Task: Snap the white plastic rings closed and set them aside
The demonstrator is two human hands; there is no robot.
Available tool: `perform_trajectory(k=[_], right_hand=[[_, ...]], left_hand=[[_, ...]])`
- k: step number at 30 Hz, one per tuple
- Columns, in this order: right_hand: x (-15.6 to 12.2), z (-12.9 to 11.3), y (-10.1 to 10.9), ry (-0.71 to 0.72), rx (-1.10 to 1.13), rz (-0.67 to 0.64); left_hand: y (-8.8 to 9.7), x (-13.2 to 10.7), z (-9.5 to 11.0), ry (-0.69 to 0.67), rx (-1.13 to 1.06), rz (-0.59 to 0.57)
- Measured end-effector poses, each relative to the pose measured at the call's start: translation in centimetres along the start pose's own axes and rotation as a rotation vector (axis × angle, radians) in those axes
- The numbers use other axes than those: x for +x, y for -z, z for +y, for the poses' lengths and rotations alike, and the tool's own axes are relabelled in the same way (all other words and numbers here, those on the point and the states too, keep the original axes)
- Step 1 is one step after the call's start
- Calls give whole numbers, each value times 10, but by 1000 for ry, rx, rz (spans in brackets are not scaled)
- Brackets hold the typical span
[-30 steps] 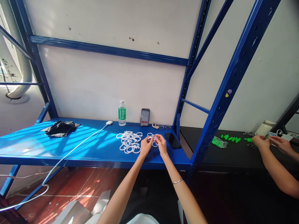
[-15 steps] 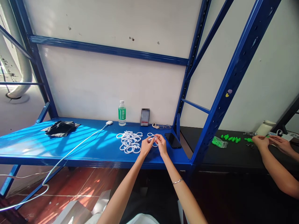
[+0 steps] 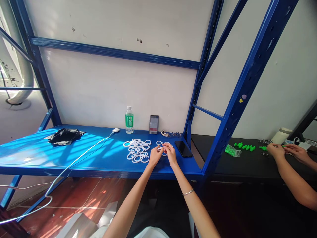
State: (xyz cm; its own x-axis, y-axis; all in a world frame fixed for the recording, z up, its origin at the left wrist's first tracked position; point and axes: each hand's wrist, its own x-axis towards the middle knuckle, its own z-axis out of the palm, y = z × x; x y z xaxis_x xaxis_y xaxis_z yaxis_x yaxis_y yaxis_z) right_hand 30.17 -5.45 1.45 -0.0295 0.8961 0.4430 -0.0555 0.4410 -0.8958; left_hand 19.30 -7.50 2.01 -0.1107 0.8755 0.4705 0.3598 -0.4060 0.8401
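My left hand (image 3: 155, 156) and my right hand (image 3: 170, 154) meet just above the blue shelf top (image 3: 104, 162), fingers pinched together. Between their fingertips is a white plastic ring (image 3: 159, 148), mostly covered by the fingers. A heap of similar white rings (image 3: 137, 151), each with a small clip-like part, lies to the left of my left hand. Behind my fingers a few more white rings (image 3: 159, 142) rest on the surface, partly hidden. A thin bracelet circles my right wrist.
A black phone (image 3: 183, 149) lies right of my hands. Behind stand a water bottle (image 3: 129, 120) and a small upright device (image 3: 154, 124), with glasses (image 3: 170, 134) nearby. Left are a white cable (image 3: 81, 156) and black plastic bag (image 3: 65, 136). A co-worker's hands (image 3: 276, 150) handle green pieces.
My fingertips have shifted slightly around the white ring, and a bit more of the rings behind my right hand shows. The heap has stayed put.
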Motion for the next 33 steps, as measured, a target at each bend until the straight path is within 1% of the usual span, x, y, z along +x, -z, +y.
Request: perform_trajectory(k=[10, 19, 33], right_hand=[[-1, -2, 0, 33, -21, -43], [0, 0, 0, 46, -11, -48], [2, 6, 1, 87, -55, -38]], left_hand=[[-1, 0, -3, -10, 20, 6], [0, 0, 0, 18, -5, -18], [-1, 0, -4, -2, -6, -21]])
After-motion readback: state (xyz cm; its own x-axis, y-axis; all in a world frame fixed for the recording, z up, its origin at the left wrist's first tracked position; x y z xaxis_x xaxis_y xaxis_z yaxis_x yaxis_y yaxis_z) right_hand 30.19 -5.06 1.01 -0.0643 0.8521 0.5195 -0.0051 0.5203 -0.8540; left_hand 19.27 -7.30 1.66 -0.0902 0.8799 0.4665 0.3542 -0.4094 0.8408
